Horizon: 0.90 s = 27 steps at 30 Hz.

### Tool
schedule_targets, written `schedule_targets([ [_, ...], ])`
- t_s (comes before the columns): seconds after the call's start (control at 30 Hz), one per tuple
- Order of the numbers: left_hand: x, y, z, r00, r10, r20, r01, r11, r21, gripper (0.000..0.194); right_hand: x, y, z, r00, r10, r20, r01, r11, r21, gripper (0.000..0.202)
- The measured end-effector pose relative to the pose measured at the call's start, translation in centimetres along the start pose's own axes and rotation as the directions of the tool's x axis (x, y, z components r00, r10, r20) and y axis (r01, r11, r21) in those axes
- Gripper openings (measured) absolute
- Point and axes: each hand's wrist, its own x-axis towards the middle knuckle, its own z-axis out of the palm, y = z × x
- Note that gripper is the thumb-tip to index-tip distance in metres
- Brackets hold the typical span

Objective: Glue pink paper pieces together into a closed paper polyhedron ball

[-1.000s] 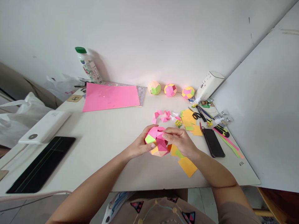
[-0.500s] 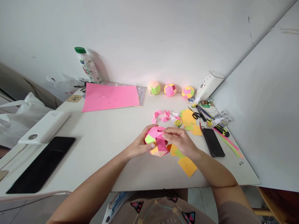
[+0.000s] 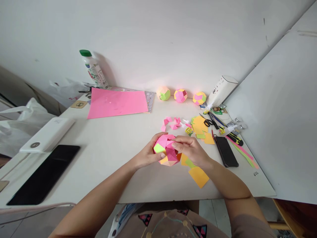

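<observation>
A folded paper ball (image 3: pixel 170 154) in pink, orange, peach and green is held above the table near its front. My left hand (image 3: pixel 151 152) wraps round its left side, thumb on the front face. Fingers and thumb of my right hand (image 3: pixel 192 148) pinch a pink flap at the ball's upper right, where a gap shows. Just beyond the ball lie pink folded paper pieces (image 3: pixel 176 123) and a small glue bottle (image 3: pixel 188 131). Orange and green paper squares (image 3: pixel 199 177) rest below my right hand.
Three finished paper balls (image 3: pixel 180 95) stand along the wall. To the right lie scissors (image 3: pixel 208 122), a black phone (image 3: pixel 226 151) and a paper stack (image 3: pixel 199 125). A pink sheet (image 3: pixel 117 103), a bottle (image 3: pixel 95 71), a white power bank (image 3: pixel 48 134) and a black tablet-like slab (image 3: pixel 46 175) are on the left.
</observation>
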Motion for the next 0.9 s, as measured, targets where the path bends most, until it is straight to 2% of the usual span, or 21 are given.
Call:
schedule_targets([
  [0.23,-0.19,0.08,0.09,0.999,-0.025,-0.026,0.025,1.0,-0.006,0.068,-0.38,0.49,0.07,0.988,-0.139,-0.071,0.129,0.983,-0.133,0.02],
  [0.4,-0.14,0.01,0.12,1.0,-0.024,-0.011,0.024,1.0,-0.009,0.068,-0.57,0.61,0.24,0.974,-0.202,-0.102,0.172,0.953,-0.248,0.021],
  [0.63,-0.1,0.32,0.32,1.0,-0.019,-0.004,0.019,1.0,-0.004,0.068,-0.85,0.46,0.73,0.915,-0.378,-0.14,0.29,0.86,-0.421,0.016],
  [0.8,-0.08,0.1,0.27,1.0,-0.002,-0.003,0.002,1.0,0.022,0.069,-0.83,0.82,0.74,0.915,-0.379,-0.139,0.295,0.862,-0.413,0.009],
  [0.9,-0.09,-0.05,0.18,1.0,0.015,-0.01,-0.014,0.999,0.045,0.068,-0.76,0.85,0.59,0.941,-0.311,-0.135,0.25,0.905,-0.345,0.013],
])
